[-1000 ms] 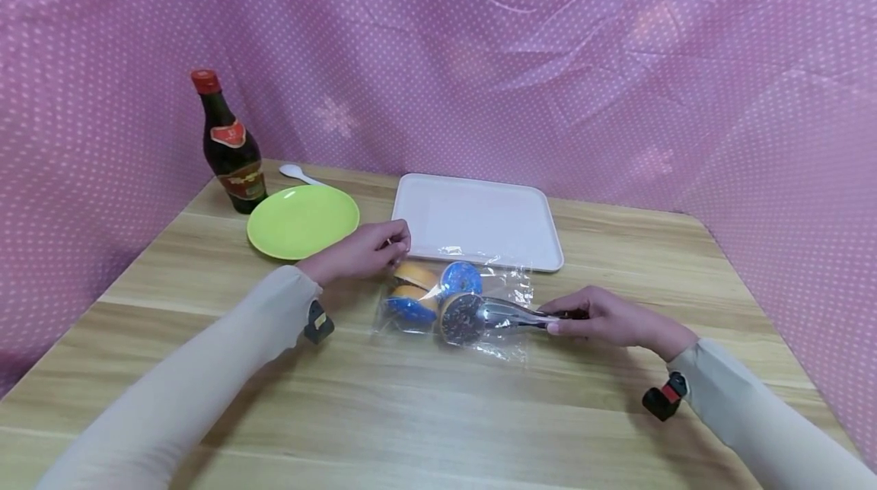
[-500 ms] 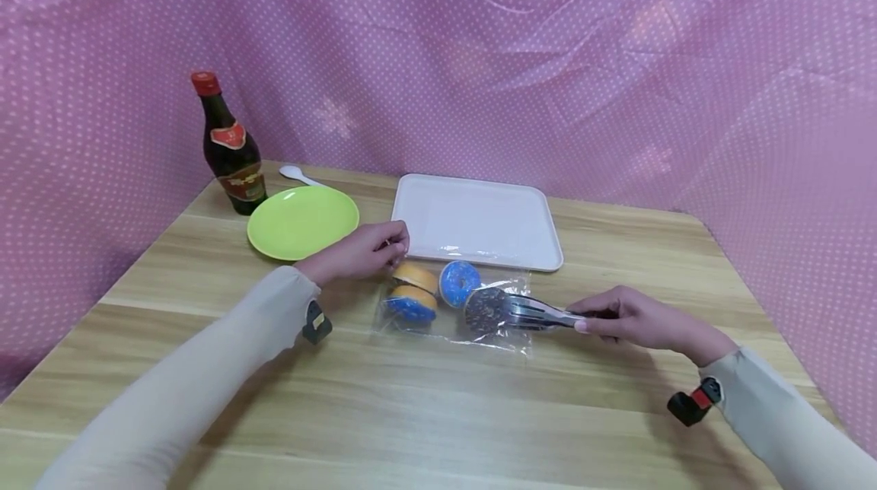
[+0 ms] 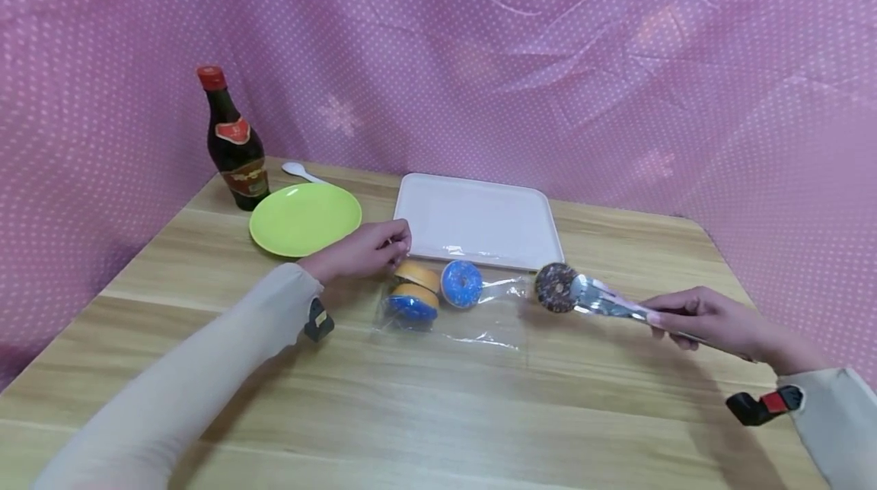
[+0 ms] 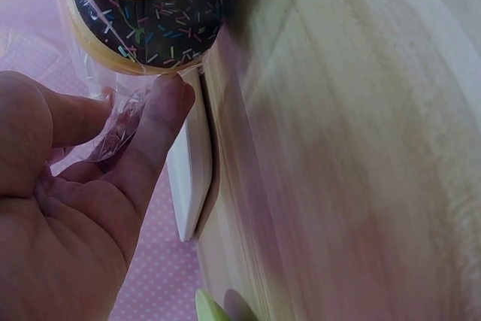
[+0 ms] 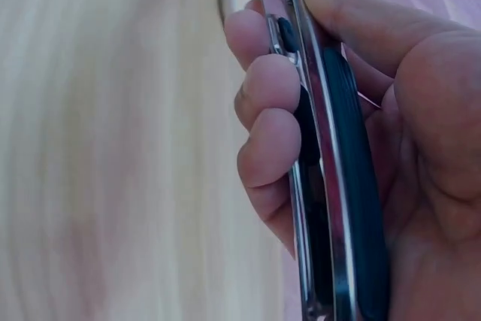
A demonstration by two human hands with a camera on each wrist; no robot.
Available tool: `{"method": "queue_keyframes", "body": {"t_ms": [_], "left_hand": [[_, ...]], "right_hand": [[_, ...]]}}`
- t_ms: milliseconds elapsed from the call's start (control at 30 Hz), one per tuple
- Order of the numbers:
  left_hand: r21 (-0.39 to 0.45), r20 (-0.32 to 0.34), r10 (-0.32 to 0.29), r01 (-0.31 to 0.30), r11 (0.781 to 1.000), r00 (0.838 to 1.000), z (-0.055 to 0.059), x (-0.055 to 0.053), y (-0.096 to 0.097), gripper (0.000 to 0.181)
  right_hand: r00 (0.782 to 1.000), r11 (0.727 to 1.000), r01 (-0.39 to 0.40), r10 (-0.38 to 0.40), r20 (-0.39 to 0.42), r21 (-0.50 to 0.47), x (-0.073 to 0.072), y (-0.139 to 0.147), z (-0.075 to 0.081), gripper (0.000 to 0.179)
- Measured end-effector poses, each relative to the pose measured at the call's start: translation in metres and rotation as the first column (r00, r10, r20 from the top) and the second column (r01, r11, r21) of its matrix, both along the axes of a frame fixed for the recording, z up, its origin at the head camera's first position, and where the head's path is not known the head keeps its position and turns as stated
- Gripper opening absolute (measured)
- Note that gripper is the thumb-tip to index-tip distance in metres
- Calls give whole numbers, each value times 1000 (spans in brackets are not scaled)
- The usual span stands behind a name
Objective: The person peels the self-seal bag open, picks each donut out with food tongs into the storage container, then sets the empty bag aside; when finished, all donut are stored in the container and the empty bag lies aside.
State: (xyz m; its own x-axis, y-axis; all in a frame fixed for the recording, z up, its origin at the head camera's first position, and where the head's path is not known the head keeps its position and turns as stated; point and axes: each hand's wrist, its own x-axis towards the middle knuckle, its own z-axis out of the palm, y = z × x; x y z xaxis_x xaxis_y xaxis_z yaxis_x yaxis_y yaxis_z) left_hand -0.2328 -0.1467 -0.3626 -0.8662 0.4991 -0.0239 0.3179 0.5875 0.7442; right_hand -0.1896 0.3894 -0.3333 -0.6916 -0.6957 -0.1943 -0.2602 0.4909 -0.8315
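Note:
My right hand (image 3: 712, 319) grips metal tongs (image 3: 610, 301) with dark handle grips (image 5: 349, 178). Between the tong tips is a chocolate donut (image 3: 556, 287) with sprinkles, just beyond the right end of a clear plastic bag (image 3: 479, 326). In the left wrist view, my left hand (image 4: 90, 178) pinches a corner of the bag (image 4: 120, 122) between thumb and fingers. Inside the bag lie a blue donut (image 3: 462, 284) and a pair of donuts (image 3: 414, 300) leaning together at the left; one of those shows dark icing (image 4: 158, 24) in the left wrist view.
Behind the bag lies a white tray (image 3: 479, 216). At the left are a lime-green plate (image 3: 304, 220), a white spoon (image 3: 301, 172) and a dark bottle (image 3: 236, 151) with a red cap. A pink dotted cloth (image 3: 438, 64) hangs around the wooden table (image 3: 411, 421).
My right hand has moved right with the tongs, drawing the chocolate donut out of the bag's right end. My left hand has stayed at the bag's left corner.

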Motion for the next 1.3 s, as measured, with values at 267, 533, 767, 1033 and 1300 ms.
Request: {"method": "queue_keyframes", "body": {"t_ms": [267, 533, 767, 1033, 1300], "left_hand": [[8, 14, 5, -5, 1000, 1000, 1, 0, 3, 14], [7, 21, 8, -8, 1000, 1000, -3, 0, 3, 12], [-3, 8, 3, -3, 1000, 1000, -2, -1, 3, 12], [-15, -2, 7, -7, 1000, 1000, -2, -2, 6, 13], [-37, 5, 4, -3, 999, 1000, -2, -5, 8, 13]], "right_hand": [[958, 956, 271, -257, -124, 112, -19, -13, 9, 31], [949, 932, 317, -312, -57, 179, -67, -76, 4, 37], [958, 944, 279, -286, 18, 175, -100, -138, 8, 39], [946, 928, 297, -318, 63, 224, -121, -190, 6, 42], [912, 912, 367, -391, 125, 183, -132, -223, 1, 40]]}}
